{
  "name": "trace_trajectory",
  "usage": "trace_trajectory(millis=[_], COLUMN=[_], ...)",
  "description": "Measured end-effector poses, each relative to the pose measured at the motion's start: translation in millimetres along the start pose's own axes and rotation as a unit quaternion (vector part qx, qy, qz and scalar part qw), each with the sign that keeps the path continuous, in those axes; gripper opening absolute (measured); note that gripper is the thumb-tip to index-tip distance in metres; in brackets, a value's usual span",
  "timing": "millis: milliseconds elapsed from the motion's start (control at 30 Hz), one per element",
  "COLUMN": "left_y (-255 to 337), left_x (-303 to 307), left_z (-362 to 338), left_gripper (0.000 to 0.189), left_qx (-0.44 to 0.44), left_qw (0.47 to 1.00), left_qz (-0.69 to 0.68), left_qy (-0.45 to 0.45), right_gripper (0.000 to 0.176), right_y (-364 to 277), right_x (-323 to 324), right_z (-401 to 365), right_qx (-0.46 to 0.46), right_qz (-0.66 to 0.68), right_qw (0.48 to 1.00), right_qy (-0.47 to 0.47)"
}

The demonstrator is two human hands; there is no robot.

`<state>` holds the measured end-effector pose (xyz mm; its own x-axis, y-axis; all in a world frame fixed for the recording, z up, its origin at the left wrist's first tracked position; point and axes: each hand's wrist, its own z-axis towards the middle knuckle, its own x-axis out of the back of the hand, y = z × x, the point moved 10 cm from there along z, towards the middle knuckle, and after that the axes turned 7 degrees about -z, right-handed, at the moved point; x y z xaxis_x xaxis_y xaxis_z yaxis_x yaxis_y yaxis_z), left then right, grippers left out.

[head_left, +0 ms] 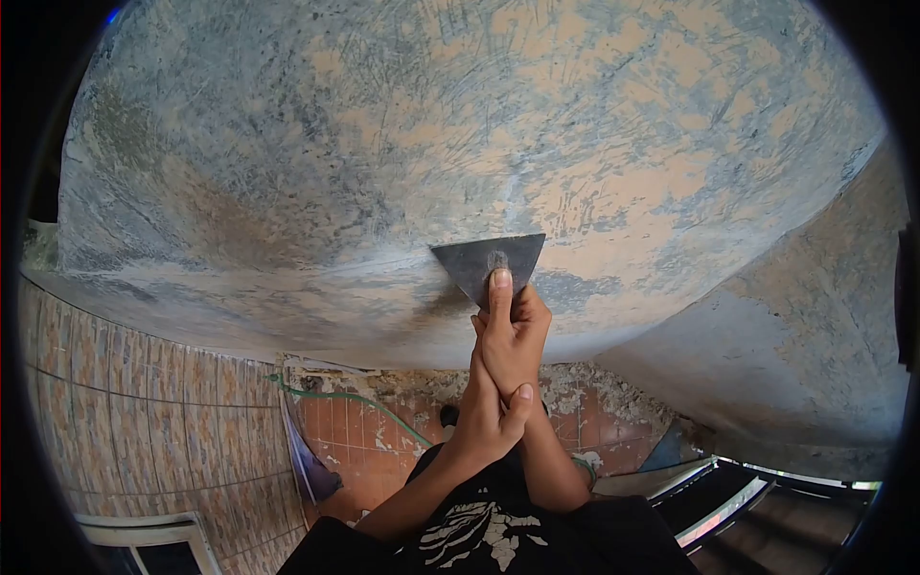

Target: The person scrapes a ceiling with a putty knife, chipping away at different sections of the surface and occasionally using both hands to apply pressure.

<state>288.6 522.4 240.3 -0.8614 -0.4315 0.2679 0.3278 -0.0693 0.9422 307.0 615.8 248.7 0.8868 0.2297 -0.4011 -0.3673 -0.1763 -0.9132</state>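
Note:
A wide-bladed putty knife (468,262) is in my right hand (516,340), its blade flaring out against the wall. My right thumb presses flat on the blade, while the other fingers curl behind, where the handle is hidden. My left hand (487,426) is wrapped around my right wrist, thumb across the near side. In front of me, the wall (383,144) is grey with patches of peach-coloured paint and many scratch marks. The blade's straight edge lies at or very close to its surface, beside a larger peach patch.
Below, a reddish tiled floor (335,431) carries pale crumbs and debris along the wall's foot. A green hose (383,407) crosses it. Patterned tile wall (144,412) stands at left, and another grey wall (767,355) angles in at right. A purple cloth-like item (311,470) is at lower left.

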Motion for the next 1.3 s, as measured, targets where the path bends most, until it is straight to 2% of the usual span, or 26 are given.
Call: trace_trajectory(millis=[133, 200, 300, 433, 500, 600, 733, 800, 933, 1033, 1133, 1200, 1300], left_y=[-2, 2, -2, -7, -4, -5, -5, -7, -9, -6, -5, -4, -1], left_x=[0, 0, -2, -2, -2, -2, -1, 0, -1, -1, 0, -2, 0], left_z=[5, 2, 1, 1, -2, -3, -1, -3, -5, 0, -5, -1, 2], left_gripper=[0.073, 0.072, 0.072, 0.071, 0.071, 0.072, 0.072, 0.073, 0.073, 0.074, 0.075, 0.076, 0.076], left_qx=[-0.028, -0.045, 0.002, -0.015, -0.029, -0.001, -0.013, -0.007, 0.018, -0.014, 0.013, 0.025, -0.022], left_qw=[0.999, 0.998, 1.000, 1.000, 0.999, 1.000, 1.000, 1.000, 1.000, 1.000, 1.000, 1.000, 1.000], left_qz=[0.016, 0.052, 0.006, 0.005, 0.025, 0.009, 0.001, 0.029, -0.002, 0.009, -0.003, -0.007, 0.020], left_qy=[0.004, 0.015, -0.003, 0.006, 0.009, 0.001, 0.001, 0.008, -0.002, 0.001, 0.009, -0.011, 0.006], right_gripper=[0.033, 0.033, 0.033, 0.033, 0.034, 0.034, 0.034, 0.035, 0.036, 0.034, 0.033, 0.033, 0.039], right_y=[-4, 6, -5, 1, 4, 6, 7, 8, 4, 6, 11, 1, 1], right_x=[-2, 1, 2, 0, 4, 4, 1, 2, 3, 0, 5, 1, 3], right_z=[4, 0, 1, 2, -1, -1, 1, -1, -2, 1, -4, 1, 0], right_qx=[0.029, 0.001, 0.017, 0.011, 0.002, -0.014, 0.001, 0.008, 0.019, 0.018, -0.009, 0.013, 0.014], right_qz=[-0.004, -0.032, -0.034, 0.011, -0.033, -0.002, 0.019, -0.039, -0.025, 0.014, -0.012, 0.014, -0.042], right_qw=[1.000, 0.999, 0.999, 1.000, 0.999, 1.000, 1.000, 0.999, 0.999, 1.000, 1.000, 1.000, 0.999], right_qy=[0.009, 0.022, 0.014, -0.001, 0.022, 0.011, 0.003, 0.008, 0.010, 0.001, 0.019, 0.010, 0.017])
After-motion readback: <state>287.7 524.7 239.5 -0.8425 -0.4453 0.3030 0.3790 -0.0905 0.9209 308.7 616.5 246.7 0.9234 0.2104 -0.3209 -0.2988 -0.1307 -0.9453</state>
